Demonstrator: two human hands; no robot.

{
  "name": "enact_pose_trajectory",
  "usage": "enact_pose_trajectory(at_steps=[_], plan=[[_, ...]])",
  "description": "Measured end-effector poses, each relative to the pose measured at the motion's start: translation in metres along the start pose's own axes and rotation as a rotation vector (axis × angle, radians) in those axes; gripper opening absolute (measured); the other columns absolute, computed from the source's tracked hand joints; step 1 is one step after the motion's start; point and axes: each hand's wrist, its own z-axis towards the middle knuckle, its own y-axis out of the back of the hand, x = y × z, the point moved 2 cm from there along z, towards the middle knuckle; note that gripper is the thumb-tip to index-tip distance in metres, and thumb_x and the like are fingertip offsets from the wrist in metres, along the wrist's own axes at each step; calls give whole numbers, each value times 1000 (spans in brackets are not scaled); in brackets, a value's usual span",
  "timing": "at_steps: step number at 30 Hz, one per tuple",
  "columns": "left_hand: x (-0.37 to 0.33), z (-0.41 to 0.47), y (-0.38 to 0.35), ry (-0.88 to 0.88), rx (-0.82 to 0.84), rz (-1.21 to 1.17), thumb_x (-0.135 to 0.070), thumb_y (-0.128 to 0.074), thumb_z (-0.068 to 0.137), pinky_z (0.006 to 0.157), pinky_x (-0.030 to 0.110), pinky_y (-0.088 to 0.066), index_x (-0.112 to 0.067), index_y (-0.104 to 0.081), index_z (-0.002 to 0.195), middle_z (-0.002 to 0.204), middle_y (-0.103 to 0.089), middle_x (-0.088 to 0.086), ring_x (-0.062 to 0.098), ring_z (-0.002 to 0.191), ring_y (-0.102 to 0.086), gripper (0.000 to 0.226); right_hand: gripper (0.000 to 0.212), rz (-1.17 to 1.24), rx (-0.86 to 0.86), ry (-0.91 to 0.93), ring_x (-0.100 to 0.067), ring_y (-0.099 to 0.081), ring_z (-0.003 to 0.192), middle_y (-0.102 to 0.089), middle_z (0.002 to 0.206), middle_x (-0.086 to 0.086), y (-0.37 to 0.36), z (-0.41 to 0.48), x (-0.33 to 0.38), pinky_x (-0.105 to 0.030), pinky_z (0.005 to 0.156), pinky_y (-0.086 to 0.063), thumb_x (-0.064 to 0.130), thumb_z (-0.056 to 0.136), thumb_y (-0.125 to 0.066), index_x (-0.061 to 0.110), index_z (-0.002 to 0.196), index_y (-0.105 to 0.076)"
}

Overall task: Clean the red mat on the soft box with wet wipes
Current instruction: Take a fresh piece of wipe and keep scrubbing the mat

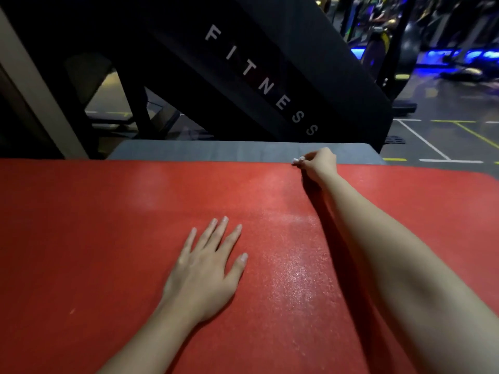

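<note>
A large red mat (108,238) covers the soft box and fills the lower part of the view. The box's grey top (202,151) shows past the mat's far edge. My left hand (208,268) lies flat on the mat near the middle, fingers straight and spread. My right arm stretches across the mat to its far edge. There my right hand (318,164) has its fingers curled, and a small white bit of wet wipe (296,160) shows at the fingertips; most of the wipe is hidden. A wet, shiny streak (294,271) runs along the mat towards that hand.
Behind the box leans a black padded panel (256,76) with the word FITNESS on it. A pale post (35,98) stands at the left. At the right lies gym floor (445,136) with white and yellow lines, and machines with blue lights stand far back.
</note>
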Motion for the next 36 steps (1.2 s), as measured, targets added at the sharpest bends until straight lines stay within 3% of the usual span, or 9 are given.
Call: enact_pose_trajectory(at_steps=[3,5,11,14,18,21,24,28,36], plan=[[1,1,-3,-11,-9,23,-68,6,91,127,40,5,-44,0,161,169,10,-15,2,153,17,75,25,-106,165,56,-7,-55,60,-66,66,0,3,-2,-1,-21,56,-41,40,77,-81,17,78,-75],[2,2,-5,-8,-7,28,-68,5,92,128,40,4,-44,0,161,169,10,-15,2,153,17,74,24,-171,222,107,-6,-58,63,-67,68,1,2,0,5,-21,58,-42,40,74,-84,18,77,-75],[3,4,-3,-11,8,13,-68,5,92,127,40,6,-45,0,161,169,11,-16,1,152,19,73,26,-77,42,109,-14,-68,89,-74,84,-1,-22,15,5,-22,73,-45,33,77,-83,12,90,-78],[1,3,-2,-2,2,8,-68,7,89,127,40,6,-45,1,161,169,11,-15,1,152,19,75,22,-74,75,132,-10,-68,82,-74,80,3,-19,2,4,-23,72,-48,38,77,-82,18,85,-78],[0,3,1,-2,3,5,-67,7,89,127,40,7,-44,-1,161,170,8,-13,3,154,16,77,12,-116,368,283,4,-59,60,-72,70,9,8,-40,8,-11,56,-41,35,79,-81,23,80,-78],[-1,2,0,-2,-1,-8,-67,6,89,127,41,7,-43,-4,162,171,5,-11,5,155,13,77,11,-78,622,332,-3,-69,81,-77,85,9,23,-61,6,-18,75,-48,27,81,-79,25,92,-80],[1,2,0,4,12,-8,-67,7,86,127,41,7,-42,-5,162,171,5,-11,5,155,12,80,14,-186,347,365,-3,-62,68,-73,74,7,13,-50,6,-22,61,-43,38,78,-81,27,87,-80],[-1,5,1,8,11,-4,-67,10,84,127,40,7,-42,-6,162,171,3,-11,5,155,11,84,15,-123,105,276,-8,-63,78,-73,82,1,-6,-50,11,-11,59,-37,31,81,-79,18,89,-80],[1,6,-3,8,4,-21,-68,6,84,127,42,4,-39,-14,162,171,-3,-9,7,157,4,85,14,-297,472,414,4,-60,71,-70,79,13,41,-119,2,-19,64,-43,39,80,-79,27,88,-79]])
